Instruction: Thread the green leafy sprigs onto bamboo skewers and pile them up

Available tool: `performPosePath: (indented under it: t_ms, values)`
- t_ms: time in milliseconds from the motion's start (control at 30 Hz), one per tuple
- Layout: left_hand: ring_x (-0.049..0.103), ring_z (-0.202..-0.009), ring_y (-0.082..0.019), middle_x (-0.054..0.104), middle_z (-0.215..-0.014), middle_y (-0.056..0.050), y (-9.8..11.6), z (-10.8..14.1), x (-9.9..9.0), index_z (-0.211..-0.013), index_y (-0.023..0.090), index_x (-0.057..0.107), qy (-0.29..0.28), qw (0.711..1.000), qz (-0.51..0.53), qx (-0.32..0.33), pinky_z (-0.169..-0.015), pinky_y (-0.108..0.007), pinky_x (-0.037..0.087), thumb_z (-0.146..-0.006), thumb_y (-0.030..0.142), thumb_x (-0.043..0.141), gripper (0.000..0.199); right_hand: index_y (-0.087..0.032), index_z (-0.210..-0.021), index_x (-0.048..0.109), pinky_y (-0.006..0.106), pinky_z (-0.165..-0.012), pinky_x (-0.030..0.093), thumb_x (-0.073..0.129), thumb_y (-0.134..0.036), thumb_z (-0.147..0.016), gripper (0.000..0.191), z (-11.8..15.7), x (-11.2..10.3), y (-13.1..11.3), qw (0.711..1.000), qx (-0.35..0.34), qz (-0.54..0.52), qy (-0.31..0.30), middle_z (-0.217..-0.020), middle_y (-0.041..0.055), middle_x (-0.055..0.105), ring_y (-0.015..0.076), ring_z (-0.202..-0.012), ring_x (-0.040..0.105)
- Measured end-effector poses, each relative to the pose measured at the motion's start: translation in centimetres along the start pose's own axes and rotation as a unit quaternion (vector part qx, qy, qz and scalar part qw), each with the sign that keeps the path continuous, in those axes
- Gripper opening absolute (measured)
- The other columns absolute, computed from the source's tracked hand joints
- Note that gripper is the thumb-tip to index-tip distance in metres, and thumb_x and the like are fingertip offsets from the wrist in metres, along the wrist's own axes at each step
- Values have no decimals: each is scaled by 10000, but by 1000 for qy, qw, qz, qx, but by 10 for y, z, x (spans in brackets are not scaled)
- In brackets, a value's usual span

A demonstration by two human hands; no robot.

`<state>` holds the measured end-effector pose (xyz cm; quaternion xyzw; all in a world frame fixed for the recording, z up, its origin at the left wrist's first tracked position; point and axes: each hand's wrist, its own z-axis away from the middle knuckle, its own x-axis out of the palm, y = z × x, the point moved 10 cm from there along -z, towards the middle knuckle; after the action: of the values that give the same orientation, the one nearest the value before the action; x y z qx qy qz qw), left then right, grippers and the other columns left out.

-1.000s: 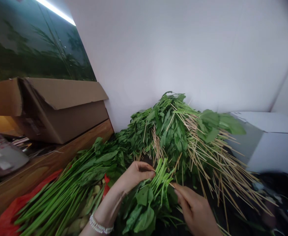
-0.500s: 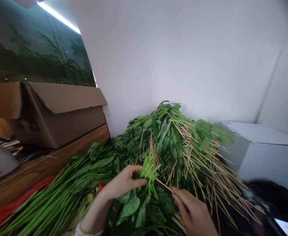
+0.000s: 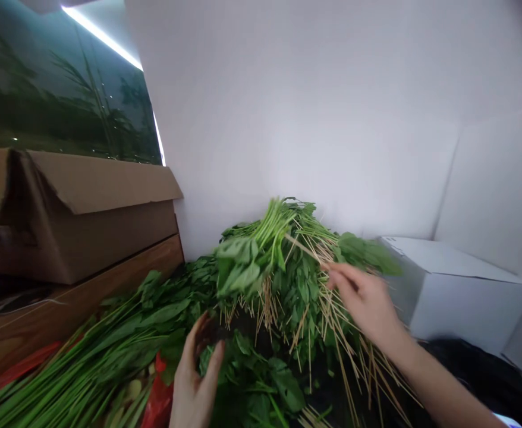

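Observation:
My right hand pinches a thin wooden skewer. On its far end hangs a bunch of leafy greens, stems up and leaves drooping left, held over a heap of other skewered greens. Whether the bunch rests on the heap I cannot tell. My left hand holds nothing; its thumb and fingers are apart, beside loose leaves in front of me. Many bare skewer ends stick out of the heap towards the lower right.
Long-stemmed greens lie at the left by a red plastic bag. An open cardboard box stands on a wooden surface at the left. A white box sits at the right, with black material before it. A pale wall rises behind.
My right hand has moved up and forward, carrying the skewered bunch from in front of me to above the heap. My left hand has let go of the bunch and opened, lower down.

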<state>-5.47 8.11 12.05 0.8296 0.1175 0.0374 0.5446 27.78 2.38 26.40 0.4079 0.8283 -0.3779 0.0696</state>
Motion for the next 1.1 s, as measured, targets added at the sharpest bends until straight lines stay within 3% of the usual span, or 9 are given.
performPosePath:
  t_ms: [67,167,300,367,467,567,800,1000,1100]
  values:
    - [485,-1266,-298,526,-1378,-86,-19,5,1,-1327,251,470,-12,999,26,-29,-1089,-444,361,-763,487,666,642,-172,-994,676,228,-400,377,447,-395,-908,332,-36,-7,9,999,24,-23,25,-710,16,673,104,-416,466]
    - [534,-1221,-293,574,-1331,-88,-36,5,1,-1257,237,532,-26,997,49,-58,-1048,-417,420,-730,494,691,608,-139,-1064,639,229,-423,400,394,-387,-921,377,-86,-8,24,999,27,2,42,-741,35,684,109,-436,510]
    - [606,-1128,-292,658,-1216,-93,-41,2,1,-1168,210,607,-48,995,45,-70,-987,-384,482,-680,485,725,572,-101,-1252,519,297,-625,504,369,-223,-926,378,-120,-3,53,993,33,98,58,-835,78,692,163,-622,633]
    - [634,-1075,-291,689,-1153,-92,-43,2,2,-1117,201,643,-56,995,38,-71,-947,-371,510,-646,467,747,551,-94,-1258,518,355,-795,498,433,-161,-915,360,-124,5,63,985,22,165,48,-1001,134,665,207,-863,649]
    - [666,-994,-290,721,-1055,-84,-45,3,4,-1021,197,696,-64,995,28,-64,-887,-358,545,-617,431,757,471,-138,-1185,568,420,-877,486,562,-250,-916,291,-121,26,70,965,6,262,-4,-1144,105,612,224,-1013,605]
    - [671,-971,-304,733,-997,-63,-44,5,6,-941,236,733,-72,996,13,-46,-858,-360,561,-605,402,748,376,-167,-1185,561,439,-867,503,586,-334,-916,318,-117,39,72,938,-3,345,-40,-1194,75,587,218,-1023,599]
    - [665,-987,-343,748,-965,-21,-43,7,9,-826,339,750,-91,995,-38,-24,-846,-372,567,-586,358,738,241,-160,-1154,577,429,-860,505,586,-335,-915,296,-117,49,68,885,-36,459,-75,-1178,75,593,213,-1014,602]
    - [682,-941,-290,742,-975,-64,-38,13,11,-929,235,738,-98,994,-38,-32,-857,-365,556,-662,397,721,313,-77,-1086,594,391,-820,449,578,-139,-850,245,-111,40,47,875,-82,472,-59,-1016,142,629,269,-992,565]
    - [679,-962,-269,729,-1029,-101,-34,18,12,-1001,174,709,-115,991,-43,-47,-880,-367,540,-731,417,669,366,-75,-1160,567,417,-850,398,484,-62,-845,325,-91,34,26,882,-125,451,-60,-1109,172,605,304,-1045,515]
